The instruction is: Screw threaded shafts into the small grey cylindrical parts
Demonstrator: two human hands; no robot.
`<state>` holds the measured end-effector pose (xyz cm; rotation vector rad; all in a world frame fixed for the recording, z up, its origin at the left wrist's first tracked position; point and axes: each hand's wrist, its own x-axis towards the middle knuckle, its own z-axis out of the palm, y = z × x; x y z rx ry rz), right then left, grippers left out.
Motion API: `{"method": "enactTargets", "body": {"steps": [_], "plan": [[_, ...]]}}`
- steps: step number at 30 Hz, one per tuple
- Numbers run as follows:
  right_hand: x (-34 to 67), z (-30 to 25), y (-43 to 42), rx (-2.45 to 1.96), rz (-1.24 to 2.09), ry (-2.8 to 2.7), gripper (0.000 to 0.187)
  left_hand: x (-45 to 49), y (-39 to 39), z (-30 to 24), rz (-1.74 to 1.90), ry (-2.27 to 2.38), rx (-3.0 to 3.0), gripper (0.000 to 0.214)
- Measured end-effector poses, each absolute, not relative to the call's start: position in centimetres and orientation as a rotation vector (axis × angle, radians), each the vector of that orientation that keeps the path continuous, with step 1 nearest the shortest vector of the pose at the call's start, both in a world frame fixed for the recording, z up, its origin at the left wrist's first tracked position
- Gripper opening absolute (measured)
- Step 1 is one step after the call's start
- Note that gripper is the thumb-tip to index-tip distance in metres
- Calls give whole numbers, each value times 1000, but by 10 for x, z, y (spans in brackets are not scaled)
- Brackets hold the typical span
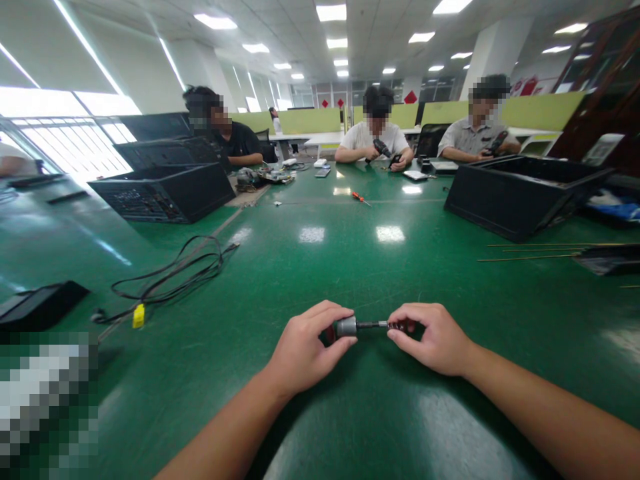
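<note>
Both my hands rest low on the green table [320, 267], close together. My left hand [305, 350] is closed around the handle end of a small screwdriver-like tool [360, 326], its grey metal collar showing between thumb and forefinger. A thin dark shaft runs to the right into my right hand [430, 337], whose fingers pinch the far end, where a bit of red shows. The tool lies level, just above the table top.
A black cable bundle [175, 273] with a yellow tag [139, 315] lies to the left. Open black computer cases stand at the left [165, 190] and right [520, 193]. A red screwdriver [360, 198] lies mid-table. Three people sit at the far side, handling tools.
</note>
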<state>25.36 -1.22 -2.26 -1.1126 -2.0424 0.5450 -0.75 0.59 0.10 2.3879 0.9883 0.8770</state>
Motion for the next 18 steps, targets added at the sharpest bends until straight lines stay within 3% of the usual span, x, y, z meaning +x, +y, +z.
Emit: {"method": "enactTargets", "body": {"steps": [14,18], "plan": [[255,-21,-10,-1130,605,-1991,5,-22,16,12,710,1332,2243,27],[253,-22,-9,-1139,627,-1965,5,-70,14,20,642,1554,2372,40]]}}
